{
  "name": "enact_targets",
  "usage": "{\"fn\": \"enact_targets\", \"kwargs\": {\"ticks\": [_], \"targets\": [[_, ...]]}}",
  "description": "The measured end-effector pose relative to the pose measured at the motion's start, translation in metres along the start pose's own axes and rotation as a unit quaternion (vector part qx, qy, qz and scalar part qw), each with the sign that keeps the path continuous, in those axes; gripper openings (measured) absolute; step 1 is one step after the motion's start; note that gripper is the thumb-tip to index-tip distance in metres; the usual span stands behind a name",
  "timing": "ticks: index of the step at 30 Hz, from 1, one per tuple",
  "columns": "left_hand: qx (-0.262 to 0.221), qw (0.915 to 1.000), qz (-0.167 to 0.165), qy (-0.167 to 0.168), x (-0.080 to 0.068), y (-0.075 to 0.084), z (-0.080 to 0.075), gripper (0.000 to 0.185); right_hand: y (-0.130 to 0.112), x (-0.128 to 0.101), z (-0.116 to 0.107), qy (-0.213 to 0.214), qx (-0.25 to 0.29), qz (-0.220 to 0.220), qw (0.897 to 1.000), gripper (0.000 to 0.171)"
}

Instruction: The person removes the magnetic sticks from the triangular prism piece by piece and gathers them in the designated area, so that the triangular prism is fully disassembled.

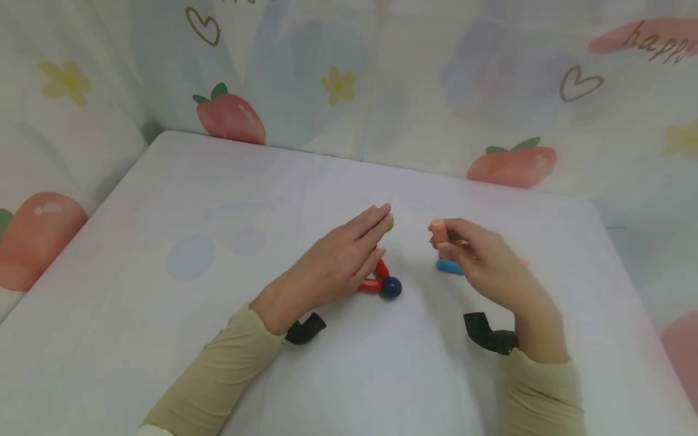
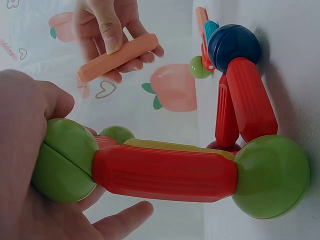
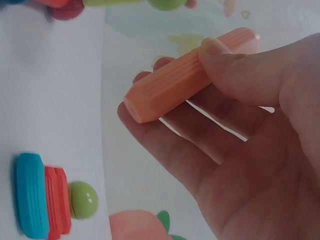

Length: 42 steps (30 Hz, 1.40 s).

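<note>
My left hand [image 1: 340, 257] reaches over a building-toy frame of sticks and balls, its fingers and thumb about the green ball [image 2: 67, 160] at the top. A ridged red stick [image 2: 165, 172] joins that ball to a lower green ball [image 2: 272, 175] near the table. More red sticks run to a dark blue ball [image 1: 391, 287]; a yellow stick shows partly behind. To the right, raised above the table, my right hand [image 1: 488, 257] pinches an orange stick [image 3: 175, 77] between thumb and fingers. The stick touches no other piece.
A blue stick [image 1: 449, 266] lies below my right hand, beside red sticks [image 3: 59, 200] and a loose green ball [image 3: 83, 200]. A black curved piece [image 1: 308, 329] shows by the left wrist, another [image 1: 488, 335] by the right. A patterned curtain [image 1: 409, 91] hangs behind the white table [image 1: 218, 181].
</note>
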<state>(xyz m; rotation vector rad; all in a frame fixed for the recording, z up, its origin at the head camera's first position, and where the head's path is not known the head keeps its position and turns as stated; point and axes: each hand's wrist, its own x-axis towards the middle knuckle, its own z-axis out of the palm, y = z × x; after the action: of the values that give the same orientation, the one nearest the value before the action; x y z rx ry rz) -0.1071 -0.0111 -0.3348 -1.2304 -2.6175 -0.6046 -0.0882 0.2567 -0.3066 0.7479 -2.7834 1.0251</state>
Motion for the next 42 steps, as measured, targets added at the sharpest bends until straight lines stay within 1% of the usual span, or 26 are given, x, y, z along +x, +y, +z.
{"fn": "enact_targets", "kwargs": {"ticks": [5,7,10,13,17,22,26,29,31,34,38,42], "targets": [[-0.001,0.9998,-0.013,-0.017,-0.001,0.001,0.000,0.056,0.003,-0.008,-0.012,0.027,-0.044,0.028,0.998,0.035],[-0.002,0.9997,-0.015,-0.017,-0.001,0.001,0.000,0.056,0.005,-0.011,-0.017,0.029,-0.059,0.053,0.996,0.040],[-0.001,0.9998,-0.014,-0.017,0.000,0.001,-0.001,0.056,0.006,-0.013,-0.023,0.025,-0.066,0.094,0.993,0.044],[-0.001,0.9997,-0.014,-0.018,0.000,0.001,-0.001,0.056,0.007,-0.016,-0.026,0.028,-0.069,0.121,0.990,0.040],[-0.001,0.9997,-0.014,-0.019,-0.001,0.000,-0.001,0.056,0.011,-0.019,-0.030,0.031,-0.077,0.142,0.986,0.034],[0.000,0.9999,-0.007,-0.009,0.000,-0.001,-0.001,0.055,0.017,-0.023,-0.036,0.030,-0.105,0.179,0.978,0.039],[0.000,0.9999,-0.009,-0.011,0.000,-0.001,0.000,0.055,0.022,-0.024,-0.039,0.002,-0.127,0.231,0.965,0.051],[-0.002,0.9998,-0.014,-0.015,0.000,0.000,0.000,0.056,0.027,-0.026,-0.039,-0.034,-0.142,0.263,0.954,0.059],[-0.003,0.9998,-0.016,-0.015,-0.001,0.000,0.000,0.056,0.030,-0.027,-0.040,-0.058,-0.150,0.280,0.946,0.060],[-0.004,0.9998,-0.015,-0.010,0.000,0.000,0.000,0.056,0.036,-0.027,-0.039,-0.088,-0.157,0.298,0.937,0.055],[-0.005,0.9998,-0.015,-0.008,0.000,0.000,0.000,0.056,0.044,-0.027,-0.037,-0.109,-0.159,0.308,0.931,0.052],[-0.005,0.9997,-0.018,-0.014,0.001,-0.001,0.000,0.057,0.051,-0.028,-0.037,-0.122,-0.163,0.321,0.925,0.060]]}}
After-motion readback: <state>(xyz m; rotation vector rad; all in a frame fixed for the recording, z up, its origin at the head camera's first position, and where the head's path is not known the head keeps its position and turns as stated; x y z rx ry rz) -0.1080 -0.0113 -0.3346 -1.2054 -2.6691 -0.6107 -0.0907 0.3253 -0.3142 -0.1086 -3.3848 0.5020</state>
